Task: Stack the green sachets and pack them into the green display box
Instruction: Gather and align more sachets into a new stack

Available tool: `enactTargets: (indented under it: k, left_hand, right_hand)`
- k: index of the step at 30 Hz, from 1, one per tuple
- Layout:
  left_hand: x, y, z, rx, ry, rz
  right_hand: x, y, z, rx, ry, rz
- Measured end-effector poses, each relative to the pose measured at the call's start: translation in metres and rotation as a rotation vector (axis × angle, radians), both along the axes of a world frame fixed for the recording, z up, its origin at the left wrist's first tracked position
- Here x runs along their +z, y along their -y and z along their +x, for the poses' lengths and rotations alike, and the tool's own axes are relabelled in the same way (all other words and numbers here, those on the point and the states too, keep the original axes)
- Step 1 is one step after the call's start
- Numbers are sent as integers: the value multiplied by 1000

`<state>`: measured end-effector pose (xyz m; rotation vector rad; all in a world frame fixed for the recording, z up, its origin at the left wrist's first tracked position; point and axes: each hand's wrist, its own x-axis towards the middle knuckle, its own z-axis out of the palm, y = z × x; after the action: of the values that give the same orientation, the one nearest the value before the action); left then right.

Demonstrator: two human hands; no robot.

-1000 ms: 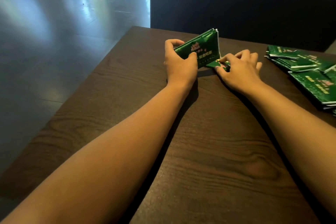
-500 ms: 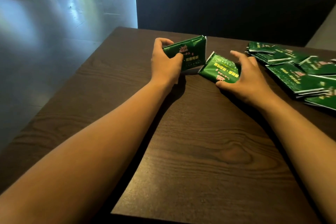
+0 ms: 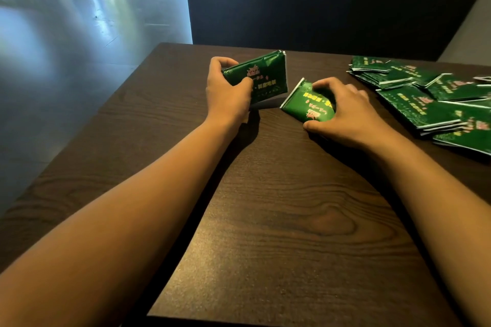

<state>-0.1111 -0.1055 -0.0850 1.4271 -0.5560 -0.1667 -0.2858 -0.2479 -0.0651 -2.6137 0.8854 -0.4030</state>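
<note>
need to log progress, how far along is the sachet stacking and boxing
Early stage. Done: a small stack of sachets is gathered, standing on edge in the left hand. In hand: the right hand grips a second bunch of sachets lying on the table, apart from the first. Left: the loose pile of sachets at the right is unstacked, and no display box is in view, so nothing looks packed.

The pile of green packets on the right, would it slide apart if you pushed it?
Probably. The loose pile of sachets lies fanned and overlapping on the table, not squared. Their shiny faces look slippery, so a push would likely spread them. They look thin and light.
</note>
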Motion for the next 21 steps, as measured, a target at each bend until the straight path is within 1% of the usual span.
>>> enactTargets:
  k: [3, 10, 16, 21]
  left_hand:
    - [0, 0, 0, 1, 2, 1]
    - [0, 0, -1, -8, -15, -2]
    - [-3, 3, 2, -22, -9, 39]
    - [-4, 5, 2, -65, 45, 96]
  right_hand:
    - [3, 2, -4, -51, 60, 39]
    - [-2, 9, -4, -151, 390, 154]
    - [-1, 7, 0, -122, 411, 95]
    - [4, 2, -6, -83, 612, 8]
